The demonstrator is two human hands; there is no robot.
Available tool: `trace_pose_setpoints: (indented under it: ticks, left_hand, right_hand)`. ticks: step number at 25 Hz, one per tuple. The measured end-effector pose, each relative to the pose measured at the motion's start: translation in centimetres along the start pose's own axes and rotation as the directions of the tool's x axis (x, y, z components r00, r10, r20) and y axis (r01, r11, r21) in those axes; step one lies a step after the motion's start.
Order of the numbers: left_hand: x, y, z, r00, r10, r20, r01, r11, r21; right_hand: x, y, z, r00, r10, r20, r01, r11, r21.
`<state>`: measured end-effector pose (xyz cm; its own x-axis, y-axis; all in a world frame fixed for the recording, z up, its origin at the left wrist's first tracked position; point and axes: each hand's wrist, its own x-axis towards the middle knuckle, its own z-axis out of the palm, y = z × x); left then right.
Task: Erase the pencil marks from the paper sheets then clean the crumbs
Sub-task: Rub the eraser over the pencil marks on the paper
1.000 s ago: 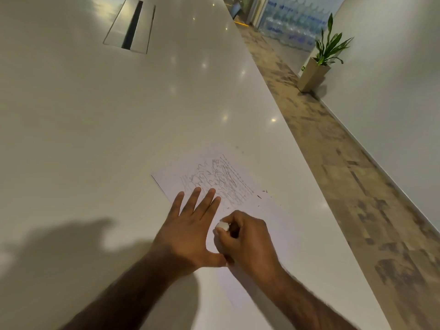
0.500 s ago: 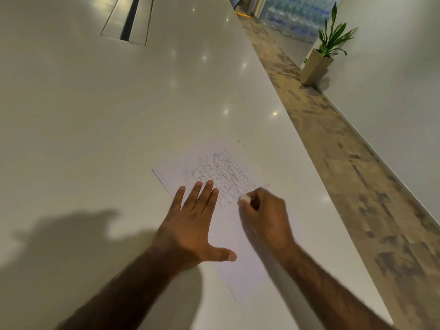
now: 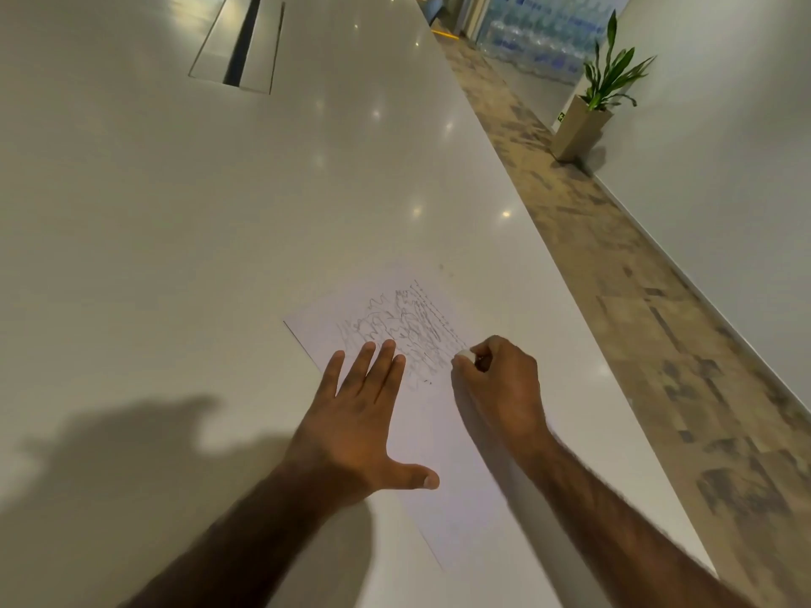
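Observation:
A white paper sheet lies on the white table, with pencil scribbles covering its far half. My left hand rests flat on the sheet's left side, fingers spread, fingertips at the scribbles' near edge. My right hand is closed around a small white eraser, whose tip touches the paper at the right near corner of the scribbles. A few dark crumbs lie on the sheet between my hands.
The table's right edge runs diagonally close to the sheet. A recessed cable hatch sits far back in the table. Beyond the edge are patterned floor, a potted plant by the wall, and stacked water bottles.
My right hand with the eraser has moved away from me and to the right, from beside my left thumb up to the scribbles' lower right. My left hand stays pressed on the sheet.

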<state>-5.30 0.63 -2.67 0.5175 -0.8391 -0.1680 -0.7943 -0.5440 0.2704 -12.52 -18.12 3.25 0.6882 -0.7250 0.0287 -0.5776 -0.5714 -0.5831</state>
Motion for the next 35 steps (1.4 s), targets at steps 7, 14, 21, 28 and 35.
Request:
trace_pose_setpoints:
  ticks: [7, 14, 21, 28, 35]
  left_hand:
    - [0.0, -0.1, 0.2, 1.0, -0.001, -0.013, 0.001, 1.0, 0.017]
    - [-0.2, -0.1, 0.2, 0.999, 0.006, -0.032, -0.005, 1.0, 0.021]
    - [0.0, 0.0, -0.3, 0.999, -0.013, 0.034, 0.012, 1.0, 0.015]
    - [-0.1, -0.1, 0.0, 1.0, 0.015, 0.02, -0.015, 1.0, 0.013]
    - [-0.4, 0.0, -0.3, 1.0, 0.014, 0.014, -0.014, 1.0, 0.012]
  right_hand:
    - [-3.4, 0.4, 0.6, 0.99, -0.118, 0.083, 0.119, 0.993, -0.012]
    - [-8.0, -0.5, 1.6, 0.955, -0.222, 0.195, 0.214, 0.975, 0.061]
    - [-0.9, 1.0, -0.7, 1.0, 0.005, -0.001, -0.005, 1.0, 0.016]
    - [-6.2, 1.9, -0.6, 0.984, -0.121, 0.131, 0.125, 0.992, -0.023]
    - [-8.3, 1.4, 0.4, 0.981, -0.123, 0.153, 0.118, 0.992, 0.045]
